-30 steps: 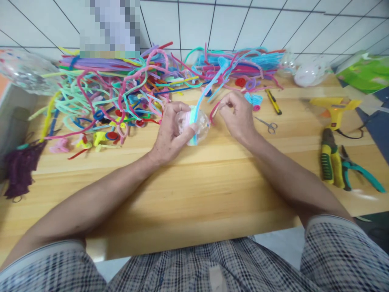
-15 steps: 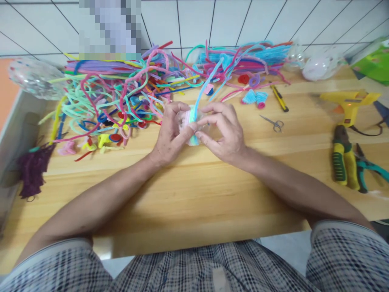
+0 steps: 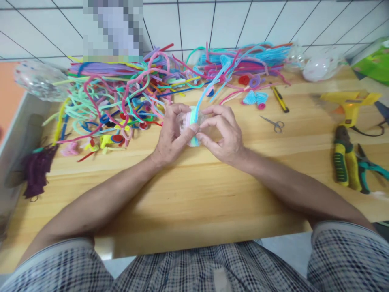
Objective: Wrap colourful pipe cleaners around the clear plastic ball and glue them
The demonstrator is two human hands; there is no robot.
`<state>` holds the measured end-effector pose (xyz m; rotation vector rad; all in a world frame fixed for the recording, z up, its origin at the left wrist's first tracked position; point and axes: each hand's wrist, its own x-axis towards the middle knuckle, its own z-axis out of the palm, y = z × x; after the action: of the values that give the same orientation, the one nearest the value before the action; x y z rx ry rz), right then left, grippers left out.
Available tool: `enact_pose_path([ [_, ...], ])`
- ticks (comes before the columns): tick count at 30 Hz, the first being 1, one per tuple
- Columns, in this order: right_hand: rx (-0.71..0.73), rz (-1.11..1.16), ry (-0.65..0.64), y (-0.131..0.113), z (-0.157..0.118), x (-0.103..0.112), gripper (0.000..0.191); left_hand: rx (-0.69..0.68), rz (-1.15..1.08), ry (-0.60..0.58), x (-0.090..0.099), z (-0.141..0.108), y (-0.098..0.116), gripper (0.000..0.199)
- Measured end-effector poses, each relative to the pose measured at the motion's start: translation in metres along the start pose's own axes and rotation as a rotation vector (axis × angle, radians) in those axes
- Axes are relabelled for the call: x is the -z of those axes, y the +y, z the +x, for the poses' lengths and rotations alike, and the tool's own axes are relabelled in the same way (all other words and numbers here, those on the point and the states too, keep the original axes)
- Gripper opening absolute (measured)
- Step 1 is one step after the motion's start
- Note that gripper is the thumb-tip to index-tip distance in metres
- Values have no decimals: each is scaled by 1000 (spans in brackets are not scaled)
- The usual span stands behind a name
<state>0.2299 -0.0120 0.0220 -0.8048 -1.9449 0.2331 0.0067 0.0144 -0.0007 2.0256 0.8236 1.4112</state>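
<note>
My left grip (image 3: 170, 136) is closed round a clear round plastic ball with a pastel striped band (image 3: 192, 118), thumb over the band; ball sits between my two grips, above the pale wooden desk (image 3: 194, 202). Right grip (image 3: 226, 136) has fingertips gathered at the ball's right side; can't tell if they pinch anything. Light blue fuzzy stem (image 3: 204, 91) sticks up from the band, beyond both grips. Small metal scissors (image 3: 277, 126) right of right grip; multicoloured fuzzy stem pile (image 3: 100, 95) left of and beyond left grip.
</note>
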Motion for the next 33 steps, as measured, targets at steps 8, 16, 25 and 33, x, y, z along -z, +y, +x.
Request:
enact_pose_path([
  [8,86,14,8,10,-1,-3,82,-135,124,97,-2,0,3,48],
  [16,152,-106,-106,12,-1,2,84,-204,255,91,1,3,7,55],
  [25,87,-104,-169,11,-4,5,86,-186,295,87,1,4,9,52],
  [33,107,-93,-127,7,-4,2,85,-139,198,120,-2,4,14,45],
])
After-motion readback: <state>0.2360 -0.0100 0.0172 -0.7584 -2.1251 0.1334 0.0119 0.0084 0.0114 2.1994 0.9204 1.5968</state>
